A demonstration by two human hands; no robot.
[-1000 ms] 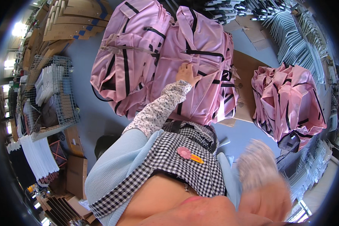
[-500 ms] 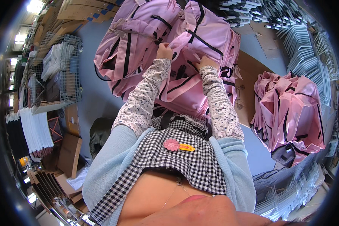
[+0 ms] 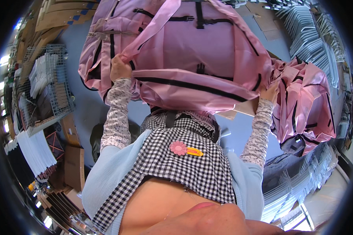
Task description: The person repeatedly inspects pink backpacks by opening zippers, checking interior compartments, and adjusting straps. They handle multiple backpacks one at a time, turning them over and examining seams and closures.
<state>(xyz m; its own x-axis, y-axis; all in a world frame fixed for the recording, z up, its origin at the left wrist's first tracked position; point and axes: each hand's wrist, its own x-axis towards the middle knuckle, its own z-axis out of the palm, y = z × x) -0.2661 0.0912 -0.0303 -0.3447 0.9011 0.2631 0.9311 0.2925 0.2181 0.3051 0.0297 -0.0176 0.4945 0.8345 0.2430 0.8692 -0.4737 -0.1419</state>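
A large pink fabric bag (image 3: 196,47) with black straps and buckles lies spread in front of me, its front edge pulled wide. My left hand (image 3: 121,68) is closed on its left edge, beside a tied pink bundle (image 3: 100,49). Far over at the right corner, my right hand (image 3: 268,93) grips the same edge, its fingers partly hidden by the cloth. A black-trimmed band of the bag (image 3: 196,88) stretches between the two hands.
Another heap of pink bags (image 3: 306,98) sits close by my right hand. Bent metal tubes (image 3: 306,43) are stacked at the far right. On the left stand a wire cage (image 3: 47,86) of white pieces, white panels (image 3: 35,150) and cardboard boxes (image 3: 73,168).
My hands were close together in the pink cloth and have moved apart, left hand leftward, right hand rightward. The bag's edge between them is now drawn wide, showing its buckled panel.
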